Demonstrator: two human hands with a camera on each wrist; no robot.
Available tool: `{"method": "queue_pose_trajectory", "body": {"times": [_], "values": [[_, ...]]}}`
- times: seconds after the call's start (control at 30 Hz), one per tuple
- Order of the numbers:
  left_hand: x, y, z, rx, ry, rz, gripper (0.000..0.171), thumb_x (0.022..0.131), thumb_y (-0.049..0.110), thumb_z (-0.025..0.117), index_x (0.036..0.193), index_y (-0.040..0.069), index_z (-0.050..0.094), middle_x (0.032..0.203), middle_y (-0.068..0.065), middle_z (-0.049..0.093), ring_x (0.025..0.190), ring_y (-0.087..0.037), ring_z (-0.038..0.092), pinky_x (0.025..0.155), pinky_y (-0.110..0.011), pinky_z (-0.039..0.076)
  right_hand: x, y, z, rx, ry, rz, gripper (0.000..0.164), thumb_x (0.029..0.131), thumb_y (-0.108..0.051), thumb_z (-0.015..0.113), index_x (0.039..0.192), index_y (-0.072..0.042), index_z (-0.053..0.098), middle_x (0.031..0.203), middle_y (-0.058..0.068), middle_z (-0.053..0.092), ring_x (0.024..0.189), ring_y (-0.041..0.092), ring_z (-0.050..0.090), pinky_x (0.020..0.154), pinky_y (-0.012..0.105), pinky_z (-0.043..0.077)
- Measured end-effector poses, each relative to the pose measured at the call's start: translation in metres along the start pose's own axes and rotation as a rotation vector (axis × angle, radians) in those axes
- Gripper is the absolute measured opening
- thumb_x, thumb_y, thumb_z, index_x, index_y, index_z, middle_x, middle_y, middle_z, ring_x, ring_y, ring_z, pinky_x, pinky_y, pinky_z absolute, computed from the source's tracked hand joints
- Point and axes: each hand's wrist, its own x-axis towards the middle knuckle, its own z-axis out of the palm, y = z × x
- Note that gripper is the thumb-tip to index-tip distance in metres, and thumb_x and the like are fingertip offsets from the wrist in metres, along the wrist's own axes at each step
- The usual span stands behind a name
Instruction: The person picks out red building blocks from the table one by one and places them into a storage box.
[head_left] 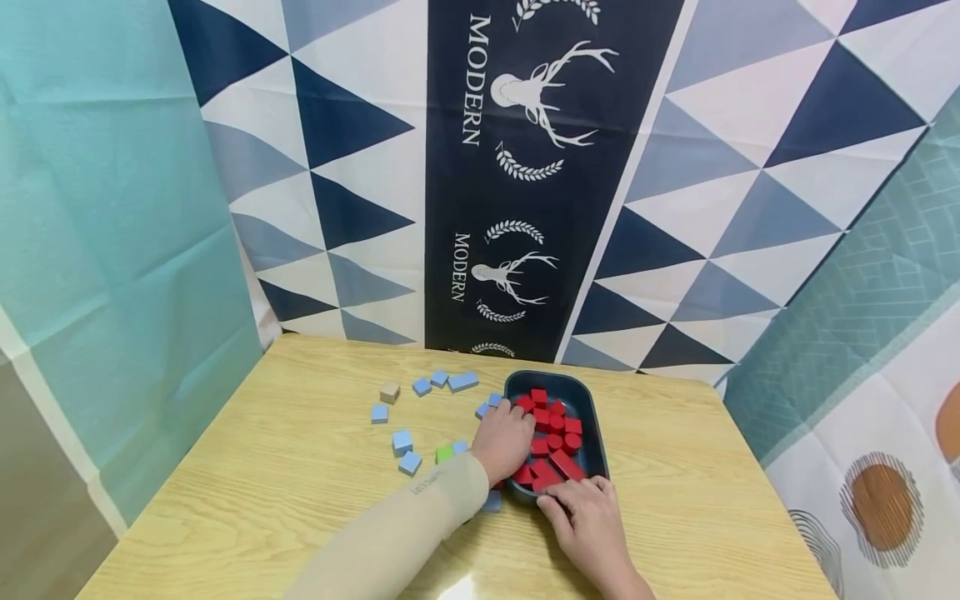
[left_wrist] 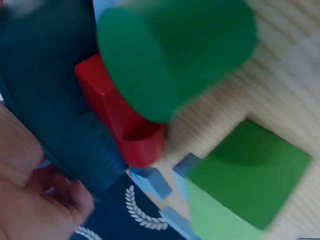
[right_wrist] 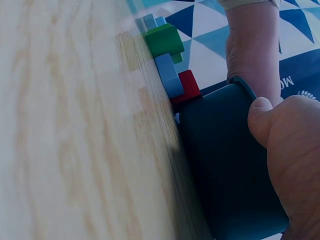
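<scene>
My left hand (head_left: 504, 440) reaches over the left rim of a dark blue tray (head_left: 592, 408), its fingers bent above the red blocks (head_left: 542, 419) inside. In the left wrist view the fingers (left_wrist: 60, 197) curl at the rim; I cannot tell whether they hold a block. At the tray's near right corner, my right hand (head_left: 592, 525) grips the rim, and its thumb (right_wrist: 260, 117) lies against the outer wall. The tray holds several red cubes, cylinders and longer pieces. Outside its left wall are red blocks (left_wrist: 112, 107) and a green cylinder (left_wrist: 175, 50).
Several blue blocks (head_left: 402, 442) lie scattered on the wooden table (head_left: 300, 467) left of the tray. A plain wooden cube (head_left: 390, 392) stands among them. A green cube (left_wrist: 250, 175) sits near the left forearm. A patterned cloth (head_left: 360, 167) hangs behind the table's far edge.
</scene>
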Motion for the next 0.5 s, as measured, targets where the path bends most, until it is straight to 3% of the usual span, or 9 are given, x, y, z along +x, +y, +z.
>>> {"method": "queue_pose_trajectory", "body": {"times": [0.13,0.23,0.37,0.5], "values": [[0.0,-0.024,-0.009,-0.374,0.029,-0.047,0.035,0.109,0.029,0.063,0.141,0.014,0.065,0.138,-0.005,0.066,0.122,-0.02,0.066,0.107,-0.036,0.057,0.001,-0.001,0.0,-0.005,-0.002,0.007,0.011,0.082,-0.023,0.089,0.086,-0.023,0.079,0.081,-0.011,0.075,0.076,0.007,0.065,0.087,0.037,0.04],[-0.003,-0.051,-0.015,-0.581,0.062,-0.111,0.028,0.11,0.023,0.061,0.135,0.012,0.068,0.132,-0.005,0.068,0.118,-0.019,0.068,0.105,-0.039,0.058,0.002,-0.001,-0.001,-0.007,-0.011,0.02,0.011,0.083,-0.024,0.089,0.086,-0.023,0.079,0.081,-0.011,0.076,0.076,0.007,0.065,0.087,0.038,0.04],[-0.016,-0.079,-0.015,-0.657,-0.003,-0.113,0.015,0.106,0.024,0.069,0.114,0.014,0.076,0.108,0.001,0.075,0.095,-0.014,0.068,0.09,-0.035,0.059,0.002,-0.002,-0.002,-0.011,-0.025,0.032,0.01,0.083,-0.024,0.089,0.086,-0.024,0.079,0.082,-0.012,0.076,0.077,0.006,0.066,0.087,0.038,0.04],[-0.033,-0.083,-0.007,-0.572,-0.111,0.039,0.019,0.098,0.034,0.08,0.109,0.019,0.082,0.104,0.009,0.079,0.093,-0.007,0.068,0.088,-0.029,0.058,0.002,-0.002,-0.002,-0.012,-0.025,0.035,0.011,0.083,-0.023,0.09,0.086,-0.024,0.079,0.082,-0.012,0.076,0.077,0.006,0.065,0.087,0.038,0.039]]}}
